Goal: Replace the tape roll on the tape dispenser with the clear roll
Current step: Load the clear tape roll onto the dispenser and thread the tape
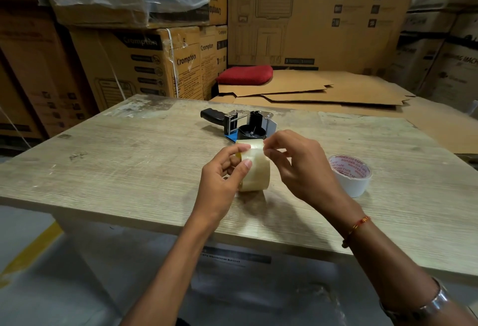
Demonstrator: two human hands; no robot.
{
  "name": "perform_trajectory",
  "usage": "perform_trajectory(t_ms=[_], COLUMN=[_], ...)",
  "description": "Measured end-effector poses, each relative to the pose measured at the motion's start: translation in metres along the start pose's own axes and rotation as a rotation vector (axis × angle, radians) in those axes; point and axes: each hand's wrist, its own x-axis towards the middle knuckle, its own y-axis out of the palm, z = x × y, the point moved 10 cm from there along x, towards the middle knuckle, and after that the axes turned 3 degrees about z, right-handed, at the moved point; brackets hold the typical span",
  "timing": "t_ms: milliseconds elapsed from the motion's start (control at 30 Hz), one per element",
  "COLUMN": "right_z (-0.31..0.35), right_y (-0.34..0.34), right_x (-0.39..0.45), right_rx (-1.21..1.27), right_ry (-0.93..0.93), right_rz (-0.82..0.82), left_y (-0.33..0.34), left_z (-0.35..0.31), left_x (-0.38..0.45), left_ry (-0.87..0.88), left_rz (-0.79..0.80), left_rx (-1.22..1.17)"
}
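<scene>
Stacked cartons are backing a worn counter (108,160). Above it, the left hand (222,173) is gripping the clear roll (254,170) while the right hand (297,162) is pinching at its loose end. Behind, the dispenser (243,123) is lying with its hub bare; the white roll (351,174) is sitting aside. Loading and threading are remaining.

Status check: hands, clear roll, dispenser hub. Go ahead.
Left hand grips clear roll above table; right hand pinches at its top edge. Tape dispenser hub bare. White roll set aside right, not obstructing.
</scene>
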Motion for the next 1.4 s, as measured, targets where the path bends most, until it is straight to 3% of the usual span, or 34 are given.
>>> perform_trajectory(t_ms=[67, 200, 267, 367, 467, 567, 667, 767, 867, 1300, 1400], right_z=[-0.006, -0.017, -0.016, -0.018, -0.032, -0.042, -0.046, -0.043, -0.031, -0.03, -0.031], right_y=[0.0, 0.0, 0.002, 0.003, 0.01, 0.028, 0.046, 0.063, 0.064, 0.053, 0.047], right_x=[0.002, 0.005, 0.007, 0.006, 0.0, -0.013, -0.03, -0.043, -0.042, -0.038, -0.036], right_rx=[0.059, 0.172, 0.204, 0.232, 0.368, 0.426, 0.49, 0.767, 0.909, 0.93, 0.899], right_ry=[0.056, 0.174, 0.174, 0.189, 0.3, 0.389, 0.456, 0.546, 0.523, 0.482, 0.469], right_rz=[-0.01, -0.025, -0.008, -0.006, 0.008, 0.121, 0.193, 0.238, 0.251, 0.272, 0.245], left_y=[-0.001, -0.006, -0.012, -0.01, -0.006, -0.012, -0.014, -0.012, -0.009, -0.016, -0.014], left_z=[-0.003, -0.022, -0.03, -0.047, -0.053, -0.049, -0.049, -0.053, -0.059, -0.053, -0.045], left_x=[0.0, -0.005, -0.005, 0.0, 0.002, 0.006, 0.007, 0.008, 0.006, 0.003, 0.009], left_ry=[0.012, 0.144, 0.169, 0.271, 0.324, 0.277, 0.272, 0.294, 0.341, 0.324, 0.284], left_rz=[-0.014, -0.148, -0.192, -0.162, -0.122, -0.189, -0.269, -0.315, -0.334, -0.477, -0.442], left_rx=[0.023, 0.373, 0.434, 0.526, 0.454, 0.402, 0.457, 0.506, 0.598, 0.584, 0.566])
